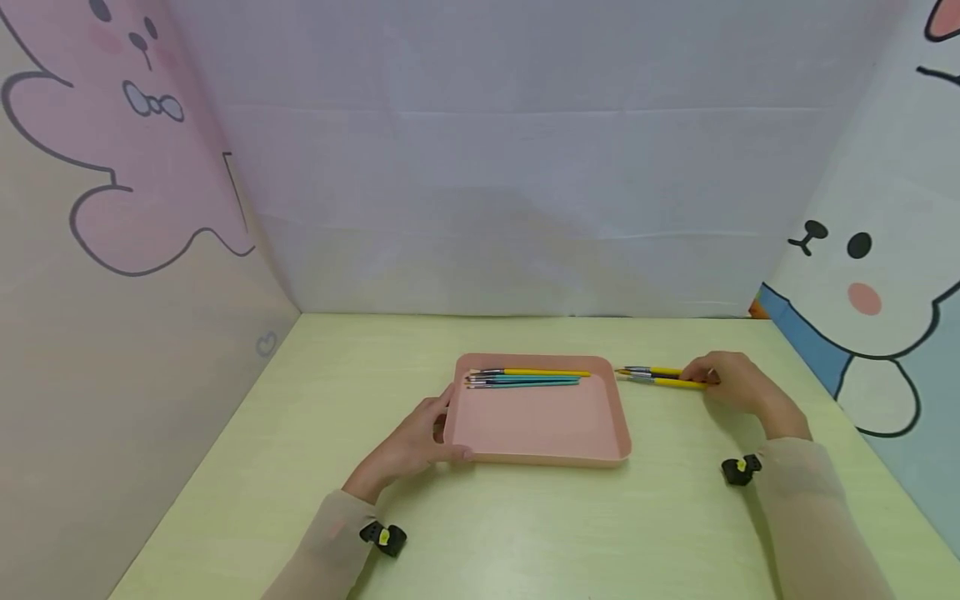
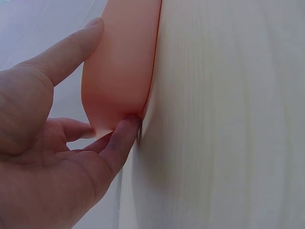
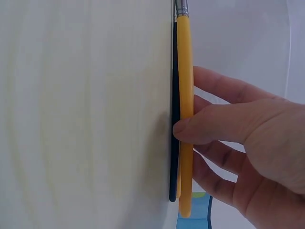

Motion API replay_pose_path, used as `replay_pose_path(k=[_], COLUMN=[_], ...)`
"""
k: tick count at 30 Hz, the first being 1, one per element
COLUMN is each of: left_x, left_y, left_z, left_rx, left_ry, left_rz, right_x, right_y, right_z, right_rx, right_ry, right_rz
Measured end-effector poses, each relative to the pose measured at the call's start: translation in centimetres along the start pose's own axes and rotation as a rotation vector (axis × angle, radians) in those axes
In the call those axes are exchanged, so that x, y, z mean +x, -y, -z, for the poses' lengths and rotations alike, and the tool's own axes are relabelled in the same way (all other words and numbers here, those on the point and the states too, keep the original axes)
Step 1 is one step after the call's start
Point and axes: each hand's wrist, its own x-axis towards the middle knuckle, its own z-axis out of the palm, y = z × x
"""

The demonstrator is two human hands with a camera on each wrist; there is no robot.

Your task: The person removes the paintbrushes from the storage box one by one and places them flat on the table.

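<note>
A pink tray (image 1: 540, 425) lies on the table, with several paintbrushes (image 1: 540, 372), yellow-handled and teal-handled, along its far side. My left hand (image 1: 420, 442) holds the tray's near left corner. In the left wrist view, the thumb lies along the tray's outer wall (image 2: 121, 62) and the other fingers reach round the corner. Right of the tray, my right hand (image 1: 731, 383) pinches a few more paintbrushes (image 1: 660, 375), bristles toward the tray. In the right wrist view, the thumb crosses a yellow paintbrush (image 3: 185, 62) and touches a black-handled paintbrush (image 3: 173, 167) beside it.
The pale wood-grain table (image 1: 540, 533) reaches back to a plain light cloth wall (image 1: 525, 208). Cloth with cartoon animals hangs at the left (image 1: 150, 167) and right (image 1: 862, 267). Both wrists carry a small black camera on the sleeve.
</note>
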Motion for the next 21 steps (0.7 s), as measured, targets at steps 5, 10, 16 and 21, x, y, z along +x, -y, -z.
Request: replay_pose_path(k=[5, 10, 16, 21], left_x=[0.0, 0.15, 0.25, 0.29], left_y=[0.1, 0.26, 0.5, 0.59], left_z=[0.0, -0.05, -0.06, -0.04], left_rx=[-0.009, -0.011, -0.019, -0.006], left_ry=[0.007, 0.004, -0.002, -0.008], left_rz=[-0.008, -0.005, 0.007, 0.021], right_x=[0.18, 0.35, 0.38, 0.42], right_y=[-0.22, -0.07, -0.08, -0.08], right_z=[-0.28, -0.38, -0.44, -0.37], right_rx=[-0.022, -0.017, -0.022, -0.022], right_ry=[0.002, 0.016, 0.027, 0.02], right_rz=[-0.019, -0.036, -0.052, -0.043])
